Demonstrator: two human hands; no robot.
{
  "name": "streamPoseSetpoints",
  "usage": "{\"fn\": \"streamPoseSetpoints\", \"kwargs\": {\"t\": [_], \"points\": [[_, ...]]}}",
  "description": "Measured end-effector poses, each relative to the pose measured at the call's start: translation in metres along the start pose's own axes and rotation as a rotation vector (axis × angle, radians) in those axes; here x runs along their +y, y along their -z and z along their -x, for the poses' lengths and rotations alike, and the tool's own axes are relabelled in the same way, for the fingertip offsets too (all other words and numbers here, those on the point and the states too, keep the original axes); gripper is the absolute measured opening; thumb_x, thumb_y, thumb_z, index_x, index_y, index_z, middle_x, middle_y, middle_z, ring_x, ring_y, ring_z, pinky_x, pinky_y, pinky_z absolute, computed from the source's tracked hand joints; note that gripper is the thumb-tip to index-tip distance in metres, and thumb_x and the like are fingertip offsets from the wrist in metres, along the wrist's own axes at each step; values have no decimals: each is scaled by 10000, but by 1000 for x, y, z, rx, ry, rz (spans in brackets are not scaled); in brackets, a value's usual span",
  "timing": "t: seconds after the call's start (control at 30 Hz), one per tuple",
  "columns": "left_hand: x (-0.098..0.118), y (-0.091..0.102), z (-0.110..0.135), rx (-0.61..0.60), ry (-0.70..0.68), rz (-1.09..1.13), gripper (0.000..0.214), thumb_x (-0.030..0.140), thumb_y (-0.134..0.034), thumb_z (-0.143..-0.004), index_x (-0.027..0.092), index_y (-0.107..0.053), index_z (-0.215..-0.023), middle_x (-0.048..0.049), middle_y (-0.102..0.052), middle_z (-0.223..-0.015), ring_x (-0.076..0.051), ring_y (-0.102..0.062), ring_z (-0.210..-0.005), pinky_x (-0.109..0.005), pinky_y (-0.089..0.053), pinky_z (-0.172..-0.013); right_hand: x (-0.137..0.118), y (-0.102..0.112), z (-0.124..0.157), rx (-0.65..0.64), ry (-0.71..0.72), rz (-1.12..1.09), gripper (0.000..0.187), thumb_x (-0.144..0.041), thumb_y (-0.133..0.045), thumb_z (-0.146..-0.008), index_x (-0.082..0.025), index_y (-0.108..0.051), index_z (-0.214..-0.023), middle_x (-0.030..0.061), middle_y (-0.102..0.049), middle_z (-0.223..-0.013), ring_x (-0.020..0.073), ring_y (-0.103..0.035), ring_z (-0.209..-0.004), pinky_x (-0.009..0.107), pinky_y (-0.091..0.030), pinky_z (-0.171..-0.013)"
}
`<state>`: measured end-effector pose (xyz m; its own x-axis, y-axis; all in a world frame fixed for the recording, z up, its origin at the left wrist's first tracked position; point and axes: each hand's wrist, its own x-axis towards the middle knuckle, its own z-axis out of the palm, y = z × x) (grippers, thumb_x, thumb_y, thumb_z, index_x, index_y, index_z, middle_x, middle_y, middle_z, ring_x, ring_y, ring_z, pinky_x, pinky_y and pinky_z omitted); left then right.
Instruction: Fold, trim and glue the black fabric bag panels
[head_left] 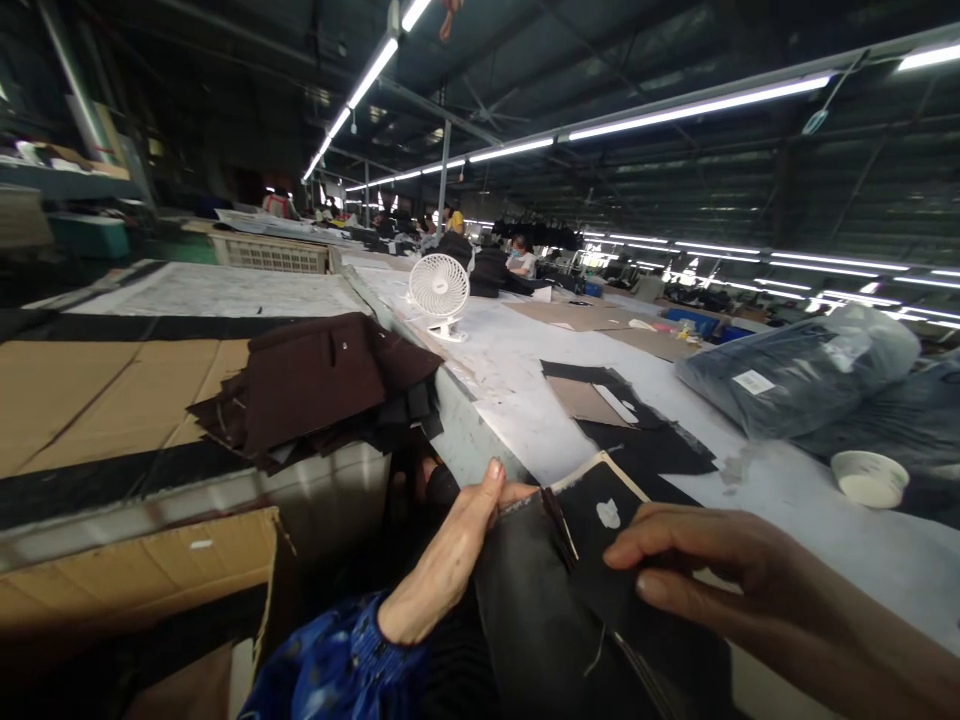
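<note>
My left hand (450, 550), at the cuff of a blue patterned sleeve, grips the top left edge of dark cut fabric pieces (525, 600). Its thumb points up and its fingers pass behind the cloth. The pieces hang down over the table's near edge, several layers deep, with a loose thread on the front. My right hand (720, 565) is over the right part of the pile, fingers bent and a gap between thumb and index finger. Near those fingertips, a small white sticker (608, 514) lies on a dark piece edged by a pale strip.
Dark brown fabric pieces (322, 375) are heaped at left on cardboard. A white clip fan (439, 290) stands on the white table (517, 425). More black cloth (652, 445), a plastic-wrapped bundle (795, 370) and a bowl (870, 478) are at right. An open cardboard box (150, 570) stands lower left.
</note>
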<state>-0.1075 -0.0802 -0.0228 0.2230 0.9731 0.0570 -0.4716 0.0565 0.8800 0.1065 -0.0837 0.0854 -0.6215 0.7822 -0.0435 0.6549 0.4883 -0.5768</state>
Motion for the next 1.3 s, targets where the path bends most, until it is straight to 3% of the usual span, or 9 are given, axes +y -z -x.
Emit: {"fn": "streamPoseSetpoints", "kwargs": {"t": [0.23,0.33,0.47,0.67,0.83,0.97,1.1,1.17,1.3], "points": [[4,8,5,-65,36,145,801,709,-448,-809,190,-416,-1419,-163,-680,-1128,-291,-650,-1007,-434,-443,-929,34,-4,-11,-16,-55,-12,339,-519,-554,-839,-267,-736,-974,56,-704,-949,231,-644,-848,289,-513,-683],[2,16,2,1,-69,180,755,686,-492,-804,183,-472,-1367,-167,-577,-1304,-293,-607,-1074,-442,-406,-974,49,-11,-20,-98,-85,-61,341,-489,-556,-842,-249,-724,-1018,62,-714,-1002,251,-655,-912,334,-518,-779],[2,33,-1,94,-185,199,686,669,-517,-802,161,-567,-1260,-164,-570,-1300,-312,-585,-1103,-448,-368,-1001,66,-18,-27,-187,-104,-136,354,-475,-564,-843,-231,-715,-1051,69,-706,-1080,262,-643,-1007,360,-494,-889],[4,56,7,85,-155,240,605,615,-457,-866,171,-555,-1265,-167,-519,-1352,-334,-508,-1211,-369,-486,-815,72,-18,-29,-235,-150,-159,389,-487,-571,-827,-226,-710,-1079,84,-686,-1134,283,-616,-1068,366,-471,-937],[2,73,14,146,-80,333,512,520,-433,-916,126,-562,-1216,-198,-541,-1307,-316,-616,-1069,-375,-530,-779,70,-17,-29,-274,-168,-168,382,-471,-566,-830,-225,-699,-1090,81,-676,-1151,287,-600,-1083,381,-457,-942],[-22,80,17,49,91,419,538,500,-508,-889,45,-601,-1160,-220,-651,-1134,-240,-686,-871,-310,-540,-729,76,-16,-30,-259,-187,-211,380,-474,-557,-831,-223,-694,-1080,75,-685,-1105,276,-610,-1034,378,-463,-897],[-67,74,27,53,201,381,618,364,-815,-651,86,-636,-1174,-170,-714,-1048,-324,-656,-1032,-398,-489,-945,80,-13,-29,-227,-151,-258,401,-481,-589,-802,-191,-701,-1055,66,-704,-963,235,-625,-894,339,-472,-787],[-81,73,34,76,259,315,638,256,-848,-607,127,-639,-1196,-147,-725,-1047,-344,-638,-1072,-432,-464,-991,81,-8,-29,-171,-149,-264,395,-468,-609,-790,-182,-711,-1042,65,-704,-965,222,-616,-882,326,-463,-775],[-81,78,36,152,335,203,387,145,-829,-610,187,-739,-985,-92,-757,-944,-318,-632,-1103,-408,-456,-1028,79,15,-23,-18,-219,-340,432,-501,-651,-755,-178,-712,-1036,67,-704,-988,213,-626,-865,310,-479,-748]]}}
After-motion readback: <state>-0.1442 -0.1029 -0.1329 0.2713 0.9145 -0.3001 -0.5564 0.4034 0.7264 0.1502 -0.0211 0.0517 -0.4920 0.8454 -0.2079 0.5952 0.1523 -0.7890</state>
